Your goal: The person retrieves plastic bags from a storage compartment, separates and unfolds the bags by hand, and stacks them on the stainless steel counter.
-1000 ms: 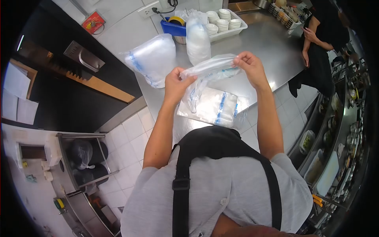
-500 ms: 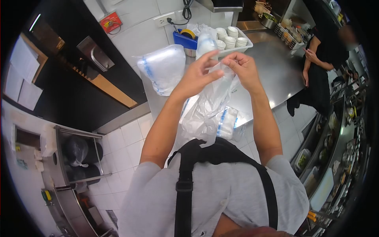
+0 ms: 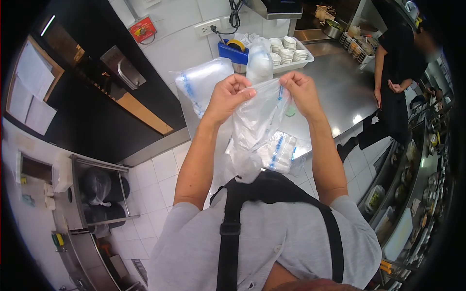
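Between my hands hangs a clear plastic bag (image 3: 255,116), its top edge stretched and its lower end bunched near my apron. My left hand (image 3: 230,98) pinches the upper left corner. At the upper right corner, my right hand (image 3: 299,92) grips the edge between thumb and fingers. Under and beside the hanging bag lies a flat stack of clear bags with blue print (image 3: 279,151). A full plastic pack with blue print (image 3: 201,86) lies to the left of my left hand. Behind the held bag stands a wrapped stack (image 3: 259,65) in clear plastic.
The steel table (image 3: 335,80) extends to the right. At its back are a blue tape dispenser (image 3: 233,52) and a white tray (image 3: 306,62) of small white cups. Another person (image 3: 395,87) in black stands at the right. A dark door (image 3: 82,92) is on the left.
My hands have moved apart, spreading the bag's top edge, after being close together half a second ago. The bag now hangs down. The other person's leg and hand have shifted.
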Demonstrator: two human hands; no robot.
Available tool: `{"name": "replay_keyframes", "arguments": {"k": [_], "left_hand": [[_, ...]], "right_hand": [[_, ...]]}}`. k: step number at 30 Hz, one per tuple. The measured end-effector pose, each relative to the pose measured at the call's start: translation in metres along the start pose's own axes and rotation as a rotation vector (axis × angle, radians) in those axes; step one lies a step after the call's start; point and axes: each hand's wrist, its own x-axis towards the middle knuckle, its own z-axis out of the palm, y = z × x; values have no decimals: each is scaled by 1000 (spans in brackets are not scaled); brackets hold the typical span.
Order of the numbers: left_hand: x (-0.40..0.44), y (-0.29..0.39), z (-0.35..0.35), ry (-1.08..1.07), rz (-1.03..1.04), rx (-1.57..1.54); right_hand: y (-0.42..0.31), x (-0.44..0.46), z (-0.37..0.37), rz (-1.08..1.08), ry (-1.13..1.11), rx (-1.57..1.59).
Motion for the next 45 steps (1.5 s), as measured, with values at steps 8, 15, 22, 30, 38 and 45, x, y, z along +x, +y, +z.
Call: {"name": "replay_keyframes", "arguments": {"k": [8, 15, 22, 30, 38, 45], "left_hand": [[-10, 20, -33, 185, 50, 111], [-46, 27, -79, 143, 64, 46], [-86, -20, -105, 11, -129, 374], [-89, -19, -93, 188, -202, 211], [-107, -54, -157, 491, -140, 476], [-74, -70, -167, 444, -117, 536]], "right_hand": [[-15, 11, 54, 37, -62, -97], [15, -8, 79, 66, -62, 65], [49, -52, 96, 322, -132, -97], [110, -21, 47, 325, 149, -200], [183, 45, 3, 30, 59, -441], [179, 68, 47, 152, 245, -439]]}}
